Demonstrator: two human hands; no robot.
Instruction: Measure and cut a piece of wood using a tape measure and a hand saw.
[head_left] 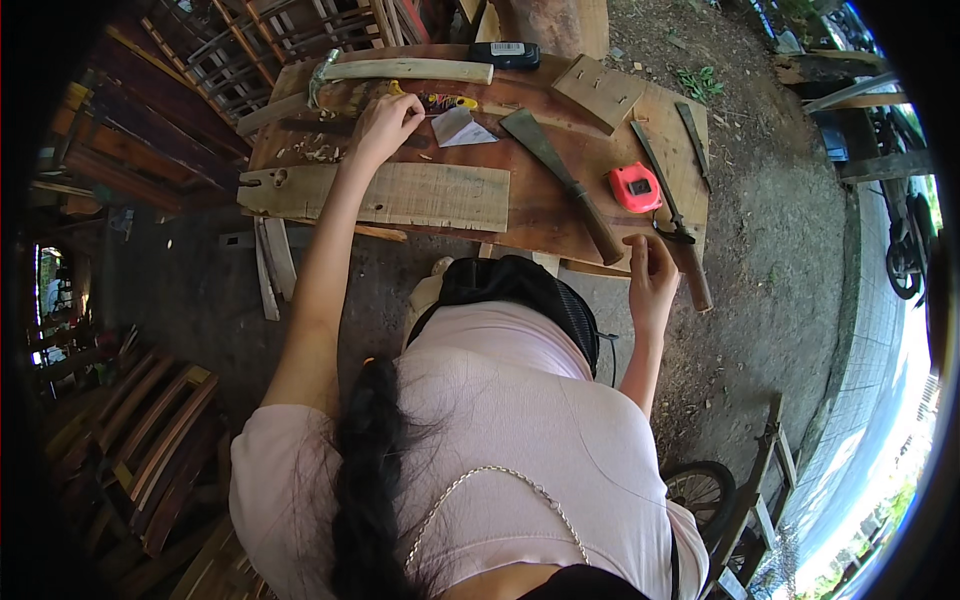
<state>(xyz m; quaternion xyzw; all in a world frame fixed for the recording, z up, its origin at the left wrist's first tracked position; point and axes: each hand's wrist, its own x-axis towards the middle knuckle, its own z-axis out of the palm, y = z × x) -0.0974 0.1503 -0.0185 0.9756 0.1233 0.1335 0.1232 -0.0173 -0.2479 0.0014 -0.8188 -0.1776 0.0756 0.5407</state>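
Observation:
My left hand is pinched beside a yellow-and-black patterned object; what its fingertips hold is unclear. A folded white paper lies to its right, and a hammer lies beyond it. My right hand is raised at the table's front right, fingers loosely bent and apart, with nothing visible in them. Near it are a wide blade with a wooden handle, a red tape measure and a long tool with a wooden handle. A rough plank lies along the table's front left.
The wooden table also carries a black object, a board and a narrow blade. Stacked timber and curved wooden pieces stand at left. A bicycle wheel is at lower right.

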